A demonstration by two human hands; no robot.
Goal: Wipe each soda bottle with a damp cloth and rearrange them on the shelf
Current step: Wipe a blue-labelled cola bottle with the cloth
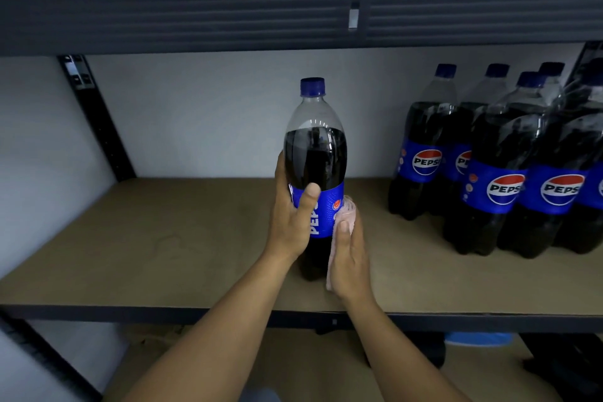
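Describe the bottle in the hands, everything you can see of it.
The bottle is clear plastic, filled with dark cola to its shoulder, with a blue cap on and a blue Pepsi label round its middle. It stands upright on the shelf, apart from the other bottles at right. The left hand grips it at the label; the right hand presses a pink cloth to its lower right side.
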